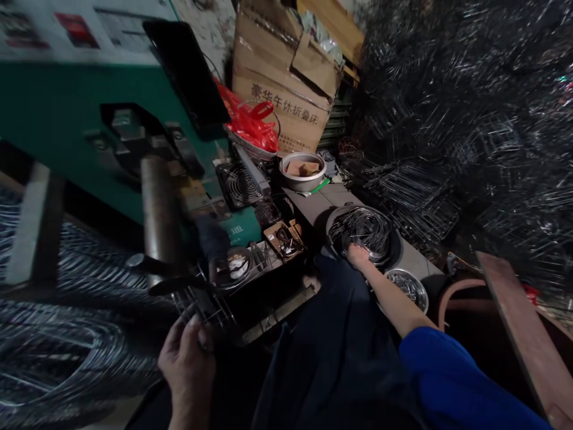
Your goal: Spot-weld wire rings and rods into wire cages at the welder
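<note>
**Dark-clothed lap [331,358] and blue sleeve [447,370], with a bucket [396,242] of wire rings beyond**

Clock positions are read from the centre of the view. Your lap fills 6 o'clock, and the sleeve enters between 4 and 5. At 7 o'clock your left hand [188,352] has its grip pinching the near end of a dark wire frame [206,301], which lies below the foot of an upright metal cylinder [159,221] at 9 o'clock. Your right hand [358,257], at 4 o'clock, reaches into the bucket among the wire rings [371,230]; its fingertips are hidden there, so whether that grip is spread or pressed together cannot be told. Just beside the bucket, also at 4 o'clock, stands a bowl [423,292] of small metal pieces; farther out, a plank [514,322] lies across a brown tub [447,294]. Stacked wire racks [416,191] occupy 3 o'clock. A white basin [304,181] sits at 1 o'clock, in front of a cardboard box [273,71] at 12. A red bag [257,122] lies at 11 o'clock, the green machine [45,101] stands at 10, and wire coils [80,364] fill 8 o'clock.
</note>
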{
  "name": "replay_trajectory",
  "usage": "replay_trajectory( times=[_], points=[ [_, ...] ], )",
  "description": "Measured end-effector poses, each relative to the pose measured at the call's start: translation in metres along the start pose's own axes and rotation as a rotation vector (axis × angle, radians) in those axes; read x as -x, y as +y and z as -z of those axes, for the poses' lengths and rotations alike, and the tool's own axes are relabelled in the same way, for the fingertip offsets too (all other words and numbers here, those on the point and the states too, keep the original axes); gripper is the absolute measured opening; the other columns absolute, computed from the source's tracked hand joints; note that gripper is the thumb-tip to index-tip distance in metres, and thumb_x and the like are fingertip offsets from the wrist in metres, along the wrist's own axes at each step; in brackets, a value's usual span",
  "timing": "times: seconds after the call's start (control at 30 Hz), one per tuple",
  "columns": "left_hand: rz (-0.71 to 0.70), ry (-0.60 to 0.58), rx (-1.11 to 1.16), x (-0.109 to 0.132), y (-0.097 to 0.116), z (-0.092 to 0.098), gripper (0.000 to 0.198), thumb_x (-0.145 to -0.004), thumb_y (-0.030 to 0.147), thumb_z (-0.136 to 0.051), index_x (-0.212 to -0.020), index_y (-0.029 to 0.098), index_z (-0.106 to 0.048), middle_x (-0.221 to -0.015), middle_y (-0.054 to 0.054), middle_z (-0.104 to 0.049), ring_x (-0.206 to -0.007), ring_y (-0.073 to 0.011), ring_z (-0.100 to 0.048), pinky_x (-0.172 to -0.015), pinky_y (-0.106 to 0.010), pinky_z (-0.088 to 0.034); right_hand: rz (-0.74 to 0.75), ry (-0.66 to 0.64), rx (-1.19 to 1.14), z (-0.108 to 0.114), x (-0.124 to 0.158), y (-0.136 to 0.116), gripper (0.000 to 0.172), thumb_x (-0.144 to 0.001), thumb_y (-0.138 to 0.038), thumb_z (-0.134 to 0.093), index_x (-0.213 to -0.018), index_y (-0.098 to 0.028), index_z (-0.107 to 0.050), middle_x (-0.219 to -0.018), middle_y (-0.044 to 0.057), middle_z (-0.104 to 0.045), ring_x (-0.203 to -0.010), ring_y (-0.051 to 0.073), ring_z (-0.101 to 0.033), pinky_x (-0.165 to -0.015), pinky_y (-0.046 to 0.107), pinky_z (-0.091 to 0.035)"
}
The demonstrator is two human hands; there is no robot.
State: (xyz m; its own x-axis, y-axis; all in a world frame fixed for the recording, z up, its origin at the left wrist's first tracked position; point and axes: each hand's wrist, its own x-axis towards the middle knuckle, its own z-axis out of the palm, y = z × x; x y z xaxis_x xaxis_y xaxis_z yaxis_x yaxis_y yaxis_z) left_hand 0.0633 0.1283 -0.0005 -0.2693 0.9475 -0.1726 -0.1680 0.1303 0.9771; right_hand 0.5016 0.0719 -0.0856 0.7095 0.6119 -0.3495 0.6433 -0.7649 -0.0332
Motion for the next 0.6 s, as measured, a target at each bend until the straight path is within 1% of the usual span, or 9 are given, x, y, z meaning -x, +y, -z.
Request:
replay_trajectory(
  times=[0.1, 0.17, 0.27, 0.33, 0.4, 0.47, 0.5, 0.53, 0.6],
  points=[
    [0.057, -0.012, 0.060, 0.013, -0.004, 0.014, 0.037, -0.065, 0.033, -0.077, -0.097, 0.015, -0.069, -0.057, 0.008, -0.044, -0.050, -0.0041, -0.037, -0.047, -0.015, -0.033, -0.032, -0.002, -0.015, 0.003, 0.007, 0.006, 0.046, -0.094, -0.033, -0.060, -0.131, -0.006, -0.054, -0.122, 0.026, -0.059, -0.118, 0.029, -0.057, -0.095, 0.034, -0.044],
    [0.066, 0.000, 0.070, 0.020, -0.006, 0.022, 0.036, -0.065, 0.032, -0.078, -0.096, 0.015, -0.068, -0.059, 0.008, -0.046, -0.051, -0.0038, -0.038, -0.048, -0.014, -0.034, -0.050, -0.010, -0.027, 0.005, 0.012, 0.008, 0.041, -0.096, -0.032, -0.058, -0.128, -0.008, -0.057, -0.121, 0.024, -0.061, -0.115, 0.028, -0.059, -0.093, 0.033, -0.045],
    [0.077, -0.004, 0.080, 0.029, -0.007, 0.030, 0.034, -0.064, 0.032, -0.078, -0.093, 0.016, -0.068, -0.056, 0.009, -0.044, -0.049, -0.0035, -0.037, -0.048, -0.014, -0.035, -0.052, -0.014, -0.043, 0.014, 0.021, 0.007, 0.034, -0.094, -0.030, -0.058, -0.120, -0.009, -0.063, -0.118, 0.023, -0.063, -0.110, 0.029, -0.062, -0.089, 0.033, -0.047],
    [0.080, -0.017, 0.089, 0.031, -0.006, 0.032, 0.036, -0.065, 0.032, -0.080, -0.095, 0.016, -0.069, -0.053, 0.009, -0.042, -0.048, -0.0034, -0.036, -0.046, -0.014, -0.033, -0.036, -0.006, -0.054, 0.029, 0.027, 0.004, 0.031, -0.093, -0.029, -0.059, -0.114, -0.008, -0.067, -0.114, 0.024, -0.065, -0.105, 0.031, -0.065, -0.085, 0.035, -0.049],
    [0.059, -0.016, 0.086, 0.032, -0.006, 0.032, 0.041, -0.065, 0.033, -0.080, -0.101, 0.016, -0.071, -0.054, 0.009, -0.045, -0.047, -0.0032, -0.035, -0.045, -0.014, -0.031, 0.003, 0.031, -0.071, 0.053, 0.035, 0.004, 0.030, -0.094, -0.030, -0.055, -0.109, -0.010, -0.070, -0.110, 0.024, -0.066, -0.101, 0.033, -0.065, -0.082, 0.037, -0.050],
    [0.021, -0.010, 0.056, 0.033, -0.007, 0.030, 0.047, -0.066, 0.034, -0.080, -0.109, 0.016, -0.070, -0.055, 0.008, -0.047, -0.047, -0.0034, -0.036, -0.044, -0.014, -0.031, 0.068, 0.101, -0.087, 0.082, 0.042, 0.004, 0.031, -0.097, -0.033, -0.048, -0.109, -0.014, -0.070, -0.111, 0.020, -0.067, -0.103, 0.033, -0.064, -0.083, 0.038, -0.049],
    [0.004, -0.012, 0.042, 0.033, -0.009, 0.029, 0.049, -0.068, 0.035, -0.079, -0.112, 0.016, -0.070, -0.055, 0.008, -0.048, -0.047, -0.0037, -0.037, -0.044, -0.014, -0.031, 0.124, 0.142, -0.102, 0.097, 0.046, 0.004, 0.031, -0.097, -0.034, -0.046, -0.109, -0.017, -0.069, -0.111, 0.017, -0.067, -0.104, 0.031, -0.063, -0.084, 0.037, -0.048],
    [-0.011, -0.017, 0.034, 0.033, -0.010, 0.028, 0.050, -0.069, 0.036, -0.078, -0.115, 0.017, -0.069, -0.054, 0.008, -0.047, -0.046, -0.0040, -0.036, -0.043, -0.014, -0.030, 0.212, 0.184, -0.136, 0.110, 0.050, 0.003, 0.030, -0.098, -0.034, -0.045, -0.108, -0.019, -0.069, -0.109, 0.014, -0.068, -0.103, 0.029, -0.063, -0.086, 0.036, -0.047],
    [-0.023, -0.031, 0.034, 0.033, -0.014, 0.027, 0.051, -0.072, 0.037, -0.077, -0.119, 0.017, -0.068, -0.051, 0.009, -0.044, -0.045, -0.0042, -0.035, -0.042, -0.015, -0.029, 0.476, 0.241, -0.289, 0.128, 0.058, -0.004, 0.027, -0.096, -0.036, -0.045, -0.097, -0.020, -0.067, -0.097, 0.008, -0.069, -0.096, 0.025, -0.063, -0.085, 0.033, -0.046]
  ],
)
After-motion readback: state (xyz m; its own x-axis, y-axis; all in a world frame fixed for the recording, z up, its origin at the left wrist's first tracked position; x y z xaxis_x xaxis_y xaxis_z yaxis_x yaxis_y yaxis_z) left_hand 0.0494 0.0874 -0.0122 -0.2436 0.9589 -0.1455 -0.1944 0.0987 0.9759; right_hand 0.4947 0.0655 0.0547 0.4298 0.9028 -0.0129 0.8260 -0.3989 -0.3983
